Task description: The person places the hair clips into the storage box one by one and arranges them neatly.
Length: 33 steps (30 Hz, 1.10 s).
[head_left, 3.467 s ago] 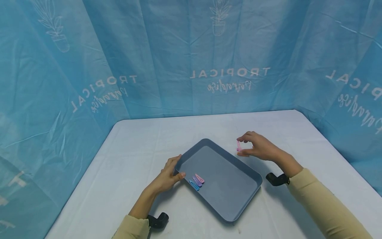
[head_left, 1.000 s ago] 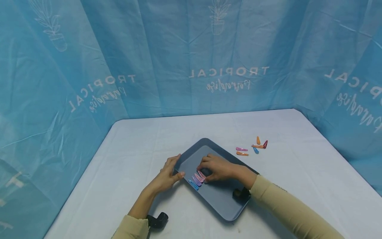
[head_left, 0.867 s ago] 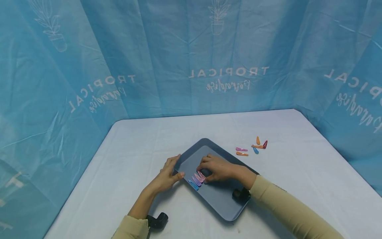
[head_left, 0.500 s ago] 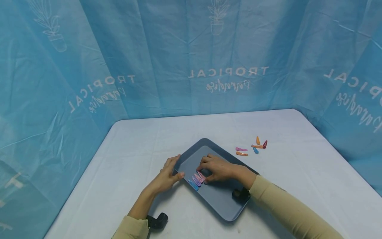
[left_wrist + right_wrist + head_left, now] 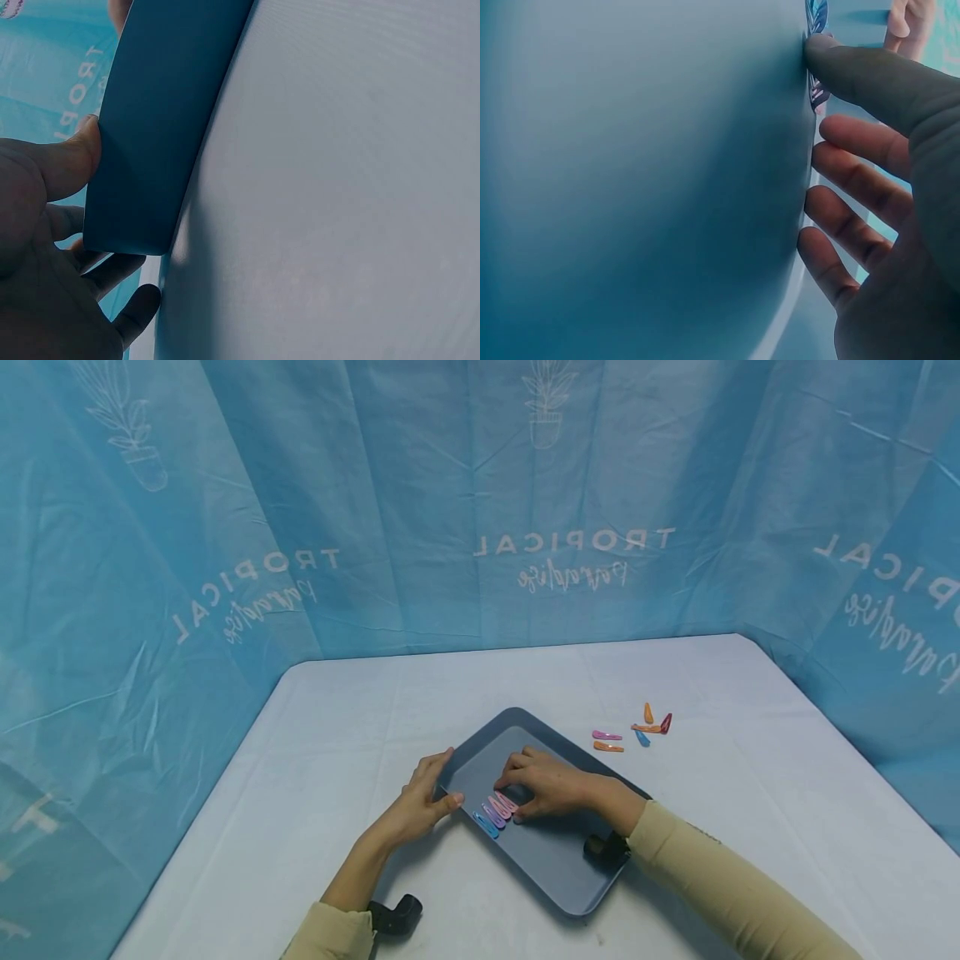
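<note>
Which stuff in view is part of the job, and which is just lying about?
Job:
- gray tray, left hand at its corner
- blue clip, purple clip and pink clips in it, right hand at the pinks
- loose clips on the table: likely, same kind

Just around:
- white-covered table
- blue curtain
- black wrist devices, worn

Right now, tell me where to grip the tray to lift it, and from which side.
Take the tray by the raised rim at its two short ends, likely from outside, left and right. Its walls stand up to pinch, it lies diagonally with those ends facing far left and near right, and the clips inside favour keeping it level.
</note>
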### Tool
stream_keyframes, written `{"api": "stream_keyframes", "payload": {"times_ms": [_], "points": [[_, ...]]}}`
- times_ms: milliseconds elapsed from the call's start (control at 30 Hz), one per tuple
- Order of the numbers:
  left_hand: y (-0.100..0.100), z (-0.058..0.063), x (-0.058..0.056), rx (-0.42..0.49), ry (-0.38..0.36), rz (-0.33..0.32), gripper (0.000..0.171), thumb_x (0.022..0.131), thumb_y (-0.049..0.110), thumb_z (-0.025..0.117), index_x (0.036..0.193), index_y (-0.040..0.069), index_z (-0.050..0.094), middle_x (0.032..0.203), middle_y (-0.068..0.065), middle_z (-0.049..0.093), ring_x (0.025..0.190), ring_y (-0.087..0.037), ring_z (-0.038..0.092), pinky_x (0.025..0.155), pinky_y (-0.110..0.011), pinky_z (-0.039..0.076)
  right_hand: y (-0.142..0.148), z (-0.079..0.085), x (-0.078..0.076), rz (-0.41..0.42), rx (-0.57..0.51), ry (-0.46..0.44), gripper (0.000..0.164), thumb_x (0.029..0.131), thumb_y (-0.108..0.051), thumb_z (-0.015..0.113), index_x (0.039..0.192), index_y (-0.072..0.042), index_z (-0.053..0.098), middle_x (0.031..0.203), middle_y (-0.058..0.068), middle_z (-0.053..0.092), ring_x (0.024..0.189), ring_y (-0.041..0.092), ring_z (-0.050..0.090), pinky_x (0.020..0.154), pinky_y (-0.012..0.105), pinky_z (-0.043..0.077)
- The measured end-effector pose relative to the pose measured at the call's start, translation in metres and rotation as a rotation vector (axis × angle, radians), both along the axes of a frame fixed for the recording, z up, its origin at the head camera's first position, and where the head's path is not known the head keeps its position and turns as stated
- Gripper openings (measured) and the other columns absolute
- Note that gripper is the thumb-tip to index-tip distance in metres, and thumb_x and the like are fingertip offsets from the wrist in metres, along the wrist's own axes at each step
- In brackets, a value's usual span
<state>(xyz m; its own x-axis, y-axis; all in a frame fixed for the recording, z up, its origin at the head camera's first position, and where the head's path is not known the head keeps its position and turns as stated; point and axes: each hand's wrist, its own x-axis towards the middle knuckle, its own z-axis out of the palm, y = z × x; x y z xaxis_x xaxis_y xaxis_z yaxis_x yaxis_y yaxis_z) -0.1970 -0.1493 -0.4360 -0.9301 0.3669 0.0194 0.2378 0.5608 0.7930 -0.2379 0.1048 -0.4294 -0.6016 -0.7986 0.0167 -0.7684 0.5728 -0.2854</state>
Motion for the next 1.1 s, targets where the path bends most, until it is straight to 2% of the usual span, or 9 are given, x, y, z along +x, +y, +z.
{"api": "stream_keyframes", "payload": {"times_ms": [267, 500, 767, 900, 1000, 1100], "points": [[-0.001, 0.002, 0.0, 0.007, -0.014, -0.008, 0.075, 0.092, 0.025, 0.06, 0.152, 0.009, 0.018, 0.15, -0.017, 0.023, 0.143, -0.041, 0.014, 0.105, -0.073, -0.001, 0.0, 0.003, 0.001, -0.006, -0.02, -0.025, 0.046, 0.081, -0.035, 0.073, 0.122, -0.017, 0.062, 0.119, 0.0, 0.057, 0.11, 0.017, 0.046, 0.095, 0.037, 0.043], [-0.001, 0.001, 0.0, 0.006, 0.004, -0.01, 0.074, 0.092, 0.024, 0.06, 0.151, 0.007, 0.019, 0.149, -0.019, 0.023, 0.142, -0.044, 0.015, 0.103, -0.074, 0.0, 0.003, 0.012, 0.003, -0.031, -0.051, -0.069, 0.05, 0.082, -0.033, 0.073, 0.127, -0.013, 0.06, 0.12, 0.001, 0.057, 0.113, 0.016, 0.048, 0.098, 0.037, 0.044], [-0.001, 0.001, 0.001, 0.002, -0.004, -0.009, 0.074, 0.092, 0.022, 0.06, 0.151, 0.007, 0.018, 0.15, -0.019, 0.023, 0.142, -0.042, 0.015, 0.104, -0.073, 0.0, 0.015, 0.021, 0.0, -0.086, -0.096, -0.034, 0.048, 0.083, -0.03, 0.073, 0.126, -0.013, 0.06, 0.121, 0.001, 0.057, 0.112, 0.017, 0.049, 0.096, 0.038, 0.045], [-0.001, 0.003, 0.001, 0.001, -0.009, -0.009, 0.075, 0.092, 0.023, 0.06, 0.152, 0.009, 0.018, 0.15, -0.018, 0.023, 0.143, -0.041, 0.015, 0.105, -0.073, -0.001, 0.023, 0.029, -0.004, -0.097, -0.13, -0.001, 0.048, 0.082, -0.029, 0.073, 0.126, -0.012, 0.06, 0.123, 0.003, 0.057, 0.115, 0.019, 0.05, 0.101, 0.042, 0.043], [-0.001, 0.003, 0.001, 0.0, -0.012, -0.005, 0.075, 0.092, 0.023, 0.061, 0.152, 0.009, 0.018, 0.15, -0.018, 0.023, 0.143, -0.041, 0.015, 0.105, -0.072, -0.001, 0.031, 0.037, -0.006, -0.105, -0.156, 0.027, 0.049, 0.082, -0.029, 0.074, 0.126, -0.013, 0.06, 0.123, 0.003, 0.057, 0.115, 0.02, 0.049, 0.1, 0.041, 0.044], [-0.001, 0.003, 0.001, -0.001, -0.011, -0.002, 0.075, 0.092, 0.024, 0.061, 0.152, 0.01, 0.018, 0.15, -0.017, 0.023, 0.143, -0.04, 0.016, 0.106, -0.072, 0.0, 0.041, 0.045, -0.008, -0.125, -0.185, 0.031, 0.05, 0.081, -0.029, 0.074, 0.127, -0.015, 0.059, 0.123, 0.003, 0.057, 0.113, 0.019, 0.049, 0.093, 0.039, 0.047]]}}
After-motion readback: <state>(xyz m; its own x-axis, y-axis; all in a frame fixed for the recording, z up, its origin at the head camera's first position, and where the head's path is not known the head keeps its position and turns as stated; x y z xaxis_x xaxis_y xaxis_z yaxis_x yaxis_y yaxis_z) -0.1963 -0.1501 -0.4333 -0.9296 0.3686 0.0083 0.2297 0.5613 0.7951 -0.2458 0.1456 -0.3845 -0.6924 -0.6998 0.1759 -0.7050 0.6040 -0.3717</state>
